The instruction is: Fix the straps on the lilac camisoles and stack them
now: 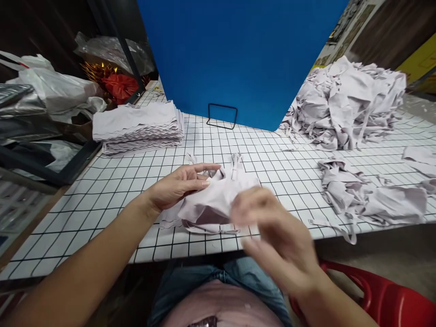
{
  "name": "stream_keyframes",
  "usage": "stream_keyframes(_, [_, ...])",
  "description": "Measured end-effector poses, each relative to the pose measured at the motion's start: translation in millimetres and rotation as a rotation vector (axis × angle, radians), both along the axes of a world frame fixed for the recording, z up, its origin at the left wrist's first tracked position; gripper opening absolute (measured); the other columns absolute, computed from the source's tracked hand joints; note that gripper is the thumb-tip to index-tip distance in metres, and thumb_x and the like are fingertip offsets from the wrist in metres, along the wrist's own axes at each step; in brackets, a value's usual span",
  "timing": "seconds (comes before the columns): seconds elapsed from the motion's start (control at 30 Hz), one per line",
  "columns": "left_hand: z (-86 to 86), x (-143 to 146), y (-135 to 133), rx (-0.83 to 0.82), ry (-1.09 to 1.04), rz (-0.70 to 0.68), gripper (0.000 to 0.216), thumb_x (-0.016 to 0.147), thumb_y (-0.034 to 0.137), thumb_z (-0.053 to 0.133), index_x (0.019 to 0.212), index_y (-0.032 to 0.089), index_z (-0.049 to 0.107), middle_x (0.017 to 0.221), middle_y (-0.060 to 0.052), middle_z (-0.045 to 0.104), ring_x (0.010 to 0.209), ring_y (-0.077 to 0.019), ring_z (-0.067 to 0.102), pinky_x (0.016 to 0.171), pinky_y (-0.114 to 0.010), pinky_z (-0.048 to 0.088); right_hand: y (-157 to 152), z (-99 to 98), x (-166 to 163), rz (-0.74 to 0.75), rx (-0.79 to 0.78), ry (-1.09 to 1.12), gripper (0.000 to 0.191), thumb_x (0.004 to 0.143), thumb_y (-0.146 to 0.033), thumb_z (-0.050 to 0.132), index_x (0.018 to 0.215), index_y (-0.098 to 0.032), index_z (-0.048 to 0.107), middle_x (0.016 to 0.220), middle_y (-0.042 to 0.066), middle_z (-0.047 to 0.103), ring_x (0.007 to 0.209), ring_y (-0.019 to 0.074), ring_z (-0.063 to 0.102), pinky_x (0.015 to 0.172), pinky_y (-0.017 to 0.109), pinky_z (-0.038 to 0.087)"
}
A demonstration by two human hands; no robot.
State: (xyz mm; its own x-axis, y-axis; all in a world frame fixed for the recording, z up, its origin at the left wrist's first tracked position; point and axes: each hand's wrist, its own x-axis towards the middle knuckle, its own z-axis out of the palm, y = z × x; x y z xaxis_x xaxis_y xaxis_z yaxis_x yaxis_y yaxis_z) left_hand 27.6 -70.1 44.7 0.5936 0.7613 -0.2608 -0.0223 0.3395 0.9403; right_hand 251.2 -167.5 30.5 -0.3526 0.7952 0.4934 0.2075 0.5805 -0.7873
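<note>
Since the pale strapped cloth (214,197) before you on the gridded tablecloth (102,200) looks light, soft and easily crumpled, its upper edge, which your left hand (180,182) pinches, seems the best hold, though whether your blurred right hand (281,236) grips it I cannot tell.

We log a table (85,218) under white cloth with a black grid. We take the blue panel (235,59) as landmark; whether it touches the tabletop, we can't tell. Left of the panel: folded fabric stack (139,122). Right of it: big loose fabric heap (350,100). In front: crumpled strapped fabric piece (204,204). Front right: smaller fabric pile (368,195), one strap (350,237) over the table edge.
</note>
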Motion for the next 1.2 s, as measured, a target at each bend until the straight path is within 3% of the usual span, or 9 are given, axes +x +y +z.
stream_keyframes(0.1, [10.1, -3, -6, 0.058, 0.05, -0.092, 0.051, 0.08, 0.028, 0.07, 0.13, 0.018, 0.06, 0.086, -0.007, 0.071, 0.059, -0.0113, 0.061, 0.051, -0.019, 0.046, 39, -9.0, 2, -0.105, 0.006, -0.151, 0.049, 0.089, -0.027, 0.061, 0.135, -0.033, 0.047, 0.137, 0.008, 0.048, 0.129, 0.0277, 0.043, 0.103, 0.052, 0.044])
stream_keyframes(0.23, [23.5, -13, 2, 0.226, 0.185, -0.112, 0.046, 0.081, 0.037, 0.068, 0.124, 0.019, 0.064, 0.07, -0.004, 0.067, 0.048, -0.0101, 0.054, 0.045, -0.02, 0.041, 73, -17.8, 7, 0.089, -0.05, -0.33, 0.013, 0.092, -0.03, 0.058, 0.104, -0.027, 0.061, 0.116, 0.004, 0.063, 0.118, 0.024, 0.051, 0.103, 0.048, 0.043])
stream_keyframes(0.3, [23.9, -20, 12, 0.397, 0.349, 0.01, 0.042, 0.083, 0.037, 0.066, 0.12, 0.018, 0.066, 0.068, -0.002, 0.065, 0.051, -0.0104, 0.053, 0.048, -0.021, 0.042, 80, -19.3, 11, -0.03, -0.128, -0.321, 0.012, 0.095, -0.033, 0.054, 0.094, -0.024, 0.061, 0.103, 0.004, 0.066, 0.105, 0.0226, 0.057, 0.093, 0.044, 0.047])
stream_keyframes(0.43, [9.0, -28, 11, 0.767, 0.798, 0.383, 0.028, 0.086, 0.038, 0.06, 0.105, 0.018, 0.067, 0.09, -0.006, 0.068, 0.072, -0.0153, 0.057, 0.062, -0.025, 0.046, 84, -26.3, 25, -0.436, -0.209, -0.306, 0.021, 0.094, -0.038, 0.052, 0.106, -0.021, 0.057, 0.115, 0.011, 0.062, 0.105, 0.026, 0.058, 0.081, 0.042, 0.049])
stream_keyframes(0.6, [-34.1, 2, -46, 0.976, 0.853, -0.022, 0.038, 0.083, 0.049, 0.065, 0.1, 0.015, 0.061, 0.096, -0.009, 0.062, 0.085, -0.0224, 0.056, 0.071, -0.034, 0.049, 69, -39.3, 39, -0.212, -0.159, -0.539, 0.026, 0.088, -0.036, 0.063, 0.11, -0.025, 0.059, 0.118, 0.009, 0.059, 0.11, 0.027, 0.056, 0.089, 0.045, 0.048])
stream_keyframes(0.7, [-56.1, 22, -67, 1.102, 0.953, -0.106, 0.028, 0.084, 0.036, 0.067, 0.1, 0.014, 0.059, 0.1, -0.01, 0.059, 0.093, -0.0255, 0.053, 0.078, -0.039, 0.048, 61, -40.5, 40, -0.151, -0.097, -0.682, 0.04, 0.081, -0.034, 0.071, 0.118, -0.027, 0.057, 0.127, 0.009, 0.054, 0.116, 0.03, 0.051, 0.095, 0.052, 0.044])
stream_keyframes(0.8, [-54.4, 24, -63, 1.104, 0.941, -0.107, 0.009, 0.092, 0.022, 0.054, 0.087, 0.016, 0.059, 0.092, -0.008, 0.058, 0.09, -0.0229, 0.052, 0.077, -0.036, 0.046, 58, -36.2, 38, -0.176, -0.054, -0.7, 0.044, 0.081, -0.036, 0.072, 0.121, -0.027, 0.055, 0.128, 0.01, 0.054, 0.116, 0.0307, 0.05, 0.094, 0.053, 0.043])
stream_keyframes(1.0, [-25.5, 7, -46, 1.052, 0.807, 0.031, 0.029, 0.092, 0.041, 0.056, 0.075, 0.018, 0.056, 0.079, -0.004, 0.058, 0.079, -0.0185, 0.052, 0.072, -0.031, 0.043, 51, -35.7, 31, -0.025, -0.035, -0.756, 0.043, 0.08, -0.038, 0.073, 0.118, -0.026, 0.058, 0.119, 0.008, 0.058, 0.11, 0.0287, 0.05, 0.093, 0.049, 0.042])
stream_keyframes(1.2, [-60.1, 31, -68, 1.149, 0.991, -0.152, 0.013, 0.087, 0.028, 0.063, 0.086, 0.016, 0.059, 0.091, -0.008, 0.061, 0.085, -0.0228, 0.054, 0.072, -0.035, 0.046, 52, -43.2, 29, -0.025, -0.044, -0.776, 0.029, 0.084, -0.033, 0.069, 0.111, -0.025, 0.063, 0.114, 0.008, 0.06, 0.106, 0.0272, 0.052, 0.092, 0.05, 0.043])
